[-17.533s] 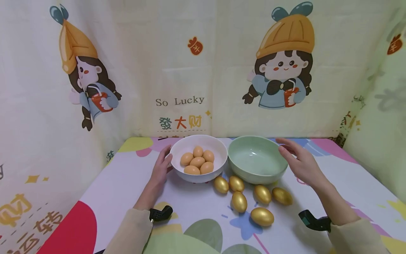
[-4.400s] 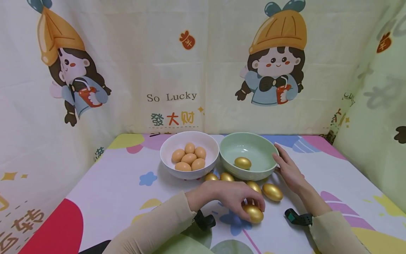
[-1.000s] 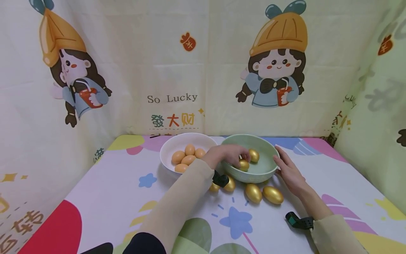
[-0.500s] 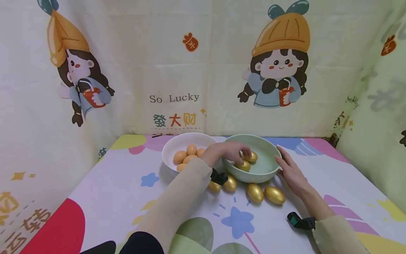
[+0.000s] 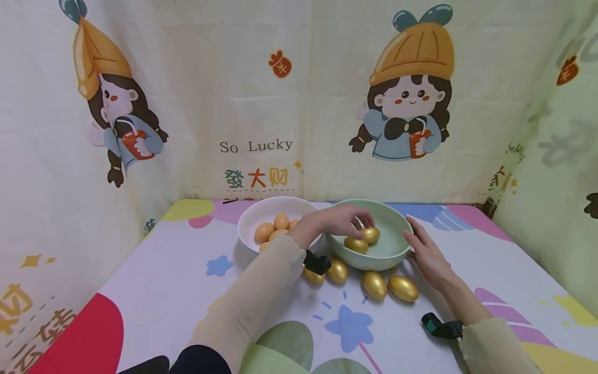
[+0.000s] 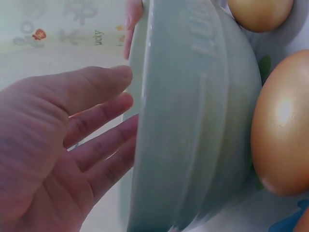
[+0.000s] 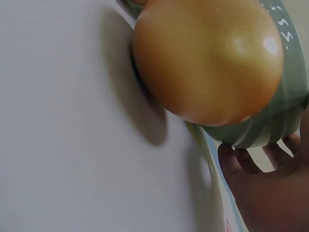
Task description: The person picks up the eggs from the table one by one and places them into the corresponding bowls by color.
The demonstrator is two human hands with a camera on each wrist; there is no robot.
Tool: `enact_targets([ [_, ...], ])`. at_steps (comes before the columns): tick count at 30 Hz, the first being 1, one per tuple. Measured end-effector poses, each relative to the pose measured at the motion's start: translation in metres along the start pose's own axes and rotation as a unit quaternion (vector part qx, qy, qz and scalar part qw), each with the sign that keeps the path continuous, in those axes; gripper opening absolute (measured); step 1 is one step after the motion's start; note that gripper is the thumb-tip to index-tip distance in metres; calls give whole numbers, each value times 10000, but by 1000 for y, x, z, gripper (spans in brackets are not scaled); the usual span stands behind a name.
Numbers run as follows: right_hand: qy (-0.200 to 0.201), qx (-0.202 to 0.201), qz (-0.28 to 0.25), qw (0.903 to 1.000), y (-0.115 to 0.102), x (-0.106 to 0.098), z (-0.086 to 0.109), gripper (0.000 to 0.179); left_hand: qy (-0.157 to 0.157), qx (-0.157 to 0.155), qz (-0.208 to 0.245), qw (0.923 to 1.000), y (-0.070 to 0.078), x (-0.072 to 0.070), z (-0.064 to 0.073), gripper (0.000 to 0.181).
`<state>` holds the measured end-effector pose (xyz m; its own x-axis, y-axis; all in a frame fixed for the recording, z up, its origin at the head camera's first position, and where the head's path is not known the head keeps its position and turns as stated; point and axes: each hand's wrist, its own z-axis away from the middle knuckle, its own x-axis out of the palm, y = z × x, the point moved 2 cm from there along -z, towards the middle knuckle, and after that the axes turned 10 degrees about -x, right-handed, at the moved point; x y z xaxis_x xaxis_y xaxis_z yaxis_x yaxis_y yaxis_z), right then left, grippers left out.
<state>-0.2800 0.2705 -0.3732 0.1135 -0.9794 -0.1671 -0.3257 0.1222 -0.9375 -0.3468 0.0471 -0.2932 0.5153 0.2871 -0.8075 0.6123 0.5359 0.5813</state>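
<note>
The left hand [image 5: 348,221] is over the green bowl [image 5: 391,236], its fingers parted and loosely bent, with nothing between thumb and fingers in the left wrist view. Its fingertips are just above the eggs there; whether they touch one, I cannot tell. The right hand [image 5: 427,252] rests against the right side of the same bowl, fingers and thumb relaxed along the rim and outer wall rather than wrapped around it.

Inside the green bowl lie two gold eggs [image 5: 356,245], side by side near the front and middle. Four more gold eggs [image 5: 375,285] lie on the table just in front of the bowls: two toward the left, partly under the left wrist camera [image 5: 317,262], and two toward the right, close to each other.

Just left of the green bowl, the white bowl [image 5: 247,224] holds a cluster of brown eggs [image 5: 263,232]. Five can be made out; the left sleeve [image 5: 254,291] covers part of this bowl.

Both bowls stand upright toward the back of the patterned table [image 5: 173,296], before a printed cloth backdrop [image 5: 252,114].
</note>
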Motion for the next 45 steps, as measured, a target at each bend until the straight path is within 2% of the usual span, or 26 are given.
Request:
enact_targets([
  [9, -1, 28, -22, 10000, 0, -2, 0, 68, 41, 267, 194, 9994, 8, -2, 5, 36],
  [16, 21, -40, -22, 10000, -1, -1, 0, 68, 41, 581, 247, 9980, 21, -2, 14, 36],
  [26, 9, 29, -5, 10000, 0, -1, 0, 68, -110, 638, 489, 9967, 34, 2, 23, 34],
  [31, 2, 11, 26, 10000, 0, -1, -1, 67, -226, 733, 566, 9954, 40, 6, 27, 37],
  [35, -39, -25, 57, 10000, 0, -1, -2, 66, -364, 954, 562, 9932, 49, 11, 30, 40],
  [38, -69, -39, 99, 9999, 0, -2, -2, 66, -465, 1092, 471, 9918, 58, 16, 32, 40],
  [45, -164, 58, 231, 9996, 1, -4, 0, 67, -714, 1116, 140, 9911, 76, 30, 32, 36],
])
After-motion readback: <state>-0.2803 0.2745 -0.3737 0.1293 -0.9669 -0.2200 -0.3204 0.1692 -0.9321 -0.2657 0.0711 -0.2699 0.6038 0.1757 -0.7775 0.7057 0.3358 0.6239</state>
